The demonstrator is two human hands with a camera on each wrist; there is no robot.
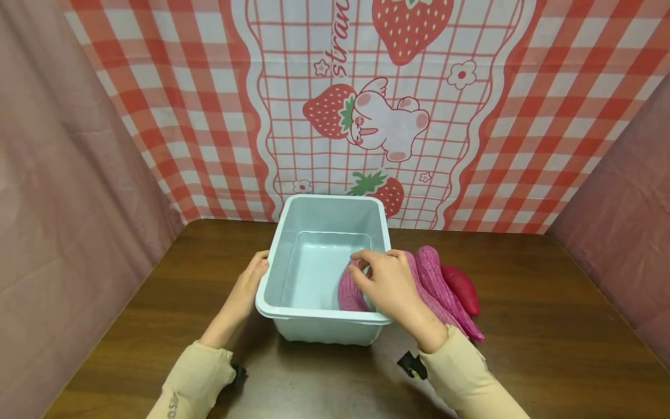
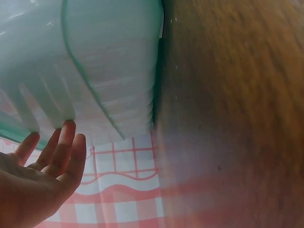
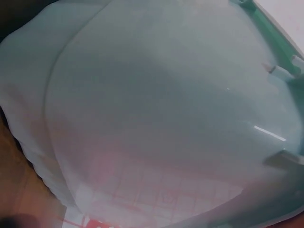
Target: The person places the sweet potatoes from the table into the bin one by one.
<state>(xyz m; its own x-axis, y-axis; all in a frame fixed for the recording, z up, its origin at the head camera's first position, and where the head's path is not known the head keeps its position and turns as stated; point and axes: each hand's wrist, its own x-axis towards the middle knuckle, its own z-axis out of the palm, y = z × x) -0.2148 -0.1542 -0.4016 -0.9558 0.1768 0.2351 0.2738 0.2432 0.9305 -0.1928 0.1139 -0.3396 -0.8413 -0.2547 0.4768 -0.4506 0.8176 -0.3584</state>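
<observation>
A pale blue-green plastic bin (image 1: 324,329) stands upright at the middle of the table. My left hand (image 1: 246,291) is at its left side, with extended fingers (image 2: 66,142) touching the outer wall below the rim. Over the right rim reaches my right hand (image 1: 389,282), its thumb and forefinger bent with a gap between the tips. Under that hand, inside the bin, lies a curved, pink-streaked thing (image 1: 349,291), like a long eggplant, partly hidden by the hand and front rim. The right wrist view shows the bin wall (image 3: 142,95) but not the fingers.
Right of the bin lie more long pink-streaked pieces (image 1: 439,279), partly behind my right forearm. Beside them is a smooth, dark red, tapered piece (image 1: 462,291). A strawberry-patterned cloth (image 1: 314,139) hangs behind the wooden table (image 1: 549,308); pink curtains (image 1: 68,174) flank it.
</observation>
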